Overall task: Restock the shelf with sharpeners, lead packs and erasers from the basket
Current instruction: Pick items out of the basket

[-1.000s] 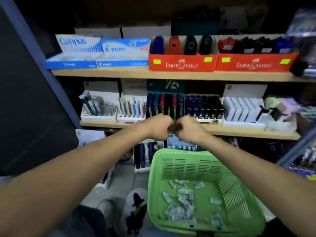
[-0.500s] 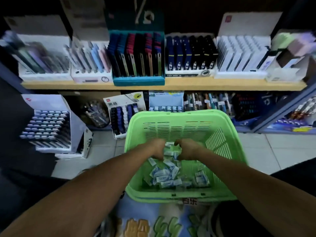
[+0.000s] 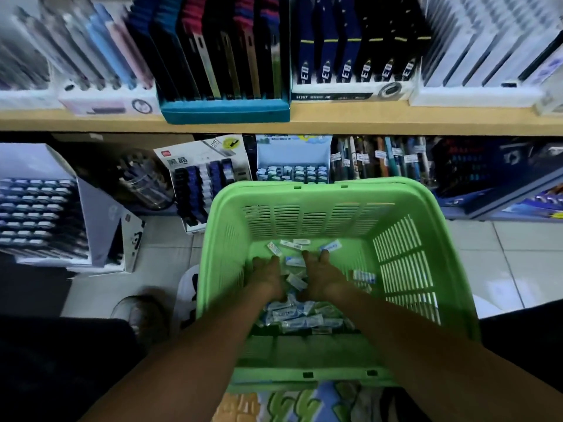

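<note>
Both hands are sunk among the small wrapped packs (image 3: 292,315) heaped on the floor of the green basket (image 3: 405,254), the left hand (image 3: 268,277) and the right hand (image 3: 323,274) side by side with fingers pointing away and down. Whether anything is gripped cannot be told — the fingertips are buried or turned from view, and only the backs of the hands are shown. If a loose scoop is lifted, packs could be spilled over the rim or onto the tiled floor (image 3: 502,269), since the pieces are small and slippery in their wrappers; a mixed handful might also be placed in the wrong display. The print on the packs is too blurred to be read, so erasers and lead packs cannot be distinguished. The wooden shelf (image 3: 365,120) above is smeared by motion, and the lower displays are partly cut off by the basket.
</note>
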Demonstrator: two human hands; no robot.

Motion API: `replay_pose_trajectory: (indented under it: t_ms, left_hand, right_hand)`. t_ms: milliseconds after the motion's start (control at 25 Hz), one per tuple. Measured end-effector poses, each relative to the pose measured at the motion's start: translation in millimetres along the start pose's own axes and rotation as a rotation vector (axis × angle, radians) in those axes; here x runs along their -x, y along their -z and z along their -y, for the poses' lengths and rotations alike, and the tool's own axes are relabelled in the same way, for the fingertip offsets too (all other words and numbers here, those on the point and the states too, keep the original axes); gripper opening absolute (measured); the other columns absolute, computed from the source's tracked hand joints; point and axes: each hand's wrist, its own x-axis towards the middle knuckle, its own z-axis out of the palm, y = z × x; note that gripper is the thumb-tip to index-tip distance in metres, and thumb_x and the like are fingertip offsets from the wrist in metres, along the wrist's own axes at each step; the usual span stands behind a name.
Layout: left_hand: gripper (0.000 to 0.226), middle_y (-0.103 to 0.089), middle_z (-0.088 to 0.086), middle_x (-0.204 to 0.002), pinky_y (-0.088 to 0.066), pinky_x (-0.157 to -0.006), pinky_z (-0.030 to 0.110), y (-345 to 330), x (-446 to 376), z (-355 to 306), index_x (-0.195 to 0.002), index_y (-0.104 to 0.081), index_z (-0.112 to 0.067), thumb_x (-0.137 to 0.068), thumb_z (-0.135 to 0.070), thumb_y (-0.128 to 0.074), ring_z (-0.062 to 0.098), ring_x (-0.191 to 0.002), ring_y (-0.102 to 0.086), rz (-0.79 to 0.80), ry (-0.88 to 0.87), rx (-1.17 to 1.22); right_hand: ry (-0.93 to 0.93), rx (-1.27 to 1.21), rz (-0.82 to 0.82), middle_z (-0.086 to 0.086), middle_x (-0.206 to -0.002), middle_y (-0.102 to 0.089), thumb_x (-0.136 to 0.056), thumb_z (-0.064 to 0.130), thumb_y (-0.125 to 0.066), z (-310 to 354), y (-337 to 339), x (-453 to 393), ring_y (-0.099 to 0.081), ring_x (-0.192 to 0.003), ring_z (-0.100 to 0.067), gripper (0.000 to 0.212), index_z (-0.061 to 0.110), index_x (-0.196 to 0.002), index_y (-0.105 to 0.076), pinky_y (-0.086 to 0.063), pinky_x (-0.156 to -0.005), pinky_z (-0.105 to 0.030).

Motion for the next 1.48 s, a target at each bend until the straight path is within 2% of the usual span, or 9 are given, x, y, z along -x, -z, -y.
replay_pose_trajectory:
  t_ms: [160, 320, 520, 760, 920, 1080, 1200, 1400, 1480]
  left_hand:
    - [0.079, -0.039, 0.015, -0.14, -0.042, -0.092, 0.03, -5.9, -8.7, -3.2, -0.139, -0.042, -0.024, -0.071, -0.028, -0.085, 0.029, -0.124, -0.046, -0.044, -0.024, 0.19]
    - [0.063, -0.042, 0.011, -0.135, -0.048, -0.089, 0.023, -5.0, -14.8, -11.6, -0.129, -0.055, -0.025, -0.072, -0.023, -0.082, 0.028, -0.108, -0.058, -0.024, -0.009, 0.555]
    - [0.073, -0.058, 0.014, -0.121, -0.061, -0.075, 0.045, 7.1, -10.2, -19.0, -0.125, -0.053, -0.037, -0.066, 0.003, -0.06, 0.034, -0.097, -0.064, 0.073, 0.096, 1.082]
    - [0.025, -0.068, 0.014, -0.095, -0.051, -0.071, 0.038, 21.9, 13.5, -30.3, -0.115, -0.059, -0.016, -0.095, -0.031, -0.055, 0.028, -0.085, -0.064, 0.122, 0.234, 1.473]
    - [0.029, -0.071, 0.019, -0.099, -0.057, -0.079, 0.046, 22.4, 11.5, -42.4, -0.108, -0.065, -0.008, -0.097, -0.033, -0.055, 0.032, -0.094, -0.068, 0.181, 0.254, 1.676]
    - [0.017, -0.071, 0.017, -0.102, -0.06, -0.082, 0.047, 26.2, 17.8, -34.9, -0.1, -0.067, -0.008, -0.1, -0.019, -0.054, 0.031, -0.093, -0.068, 0.189, 0.207, 1.663]
    - [0.009, -0.071, 0.017, -0.087, -0.062, -0.062, 0.035, 33.6, 19.8, -35.3, -0.099, -0.068, 0.0, -0.093, -0.005, -0.063, 0.027, -0.076, -0.069, 0.099, 0.214, 1.603]
    - [0.008, -0.066, 0.016, -0.068, -0.062, -0.071, 0.046, 37.6, 10.9, -39.4, -0.079, -0.066, 0.001, -0.085, 0.001, -0.071, 0.025, -0.062, -0.064, -0.057, 0.269, 1.502]
    - [0.003, -0.069, 0.018, -0.074, -0.062, -0.073, 0.047, 33.8, 5.2, -29.6, -0.085, -0.067, 0.003, -0.085, 0.002, -0.07, 0.025, -0.061, -0.065, -0.133, 0.316, 1.442]
  right_hand:
    - [-0.01, -0.026, -0.056, -0.022, -0.15, -0.016, -0.076, 0.028, -0.083, 4.2, -7.8, -6.7, -0.062, -0.113, -0.036, 0.081, 0.018, -0.141, -0.036, -0.049, -0.093, -0.035]
    - [0.066, -0.151, -0.097, -0.018, -0.132, -0.046, -0.078, 0.023, -0.079, -6.1, -1.6, -10.6, -0.053, -0.119, -0.033, 0.056, 0.012, -0.126, -0.053, -0.046, -0.09, -0.035]
    - [0.042, -0.648, -0.064, -0.007, -0.117, -0.068, -0.062, 0.002, -0.088, -14.1, 6.5, -19.2, -0.064, -0.11, -0.026, 0.066, 0.015, -0.124, -0.066, -0.055, -0.092, -0.039]
    - [0.157, -0.953, 0.078, -0.018, -0.115, -0.07, -0.067, -0.018, -0.079, -9.0, 27.6, -10.8, -0.069, -0.102, -0.029, 0.06, 0.001, -0.122, -0.064, -0.06, -0.086, -0.04]
    - [0.184, -0.887, 0.105, -0.018, -0.111, -0.07, -0.064, -0.024, -0.069, 6.1, 31.9, -11.1, -0.068, -0.104, -0.035, 0.066, 0.008, -0.122, -0.062, -0.061, -0.075, -0.044]
    - [0.135, -0.878, 0.178, -0.014, -0.117, -0.07, -0.067, -0.02, -0.073, -1.1, 50.1, -11.9, -0.068, -0.108, -0.034, 0.077, 0.013, -0.134, -0.058, -0.058, -0.088, -0.05]
    - [0.122, -0.73, 0.207, -0.014, -0.115, -0.071, -0.065, -0.015, -0.07, -3.1, 65.6, -12.4, -0.067, -0.107, -0.036, 0.088, 0.024, -0.141, -0.051, -0.057, -0.086, -0.047]
    - [0.191, -0.588, 0.025, -0.019, -0.126, -0.065, -0.078, -0.006, -0.073, 0.3, 62.7, -10.0, -0.064, -0.098, -0.026, 0.067, 0.011, -0.14, -0.052, -0.057, -0.081, -0.04]
    - [0.221, -0.25, -0.127, -0.01, -0.135, -0.058, -0.078, 0.0, -0.073, -16.3, 58.5, -10.7, -0.061, -0.106, -0.023, 0.07, 0.018, -0.142, -0.052, -0.053, -0.082, -0.031]
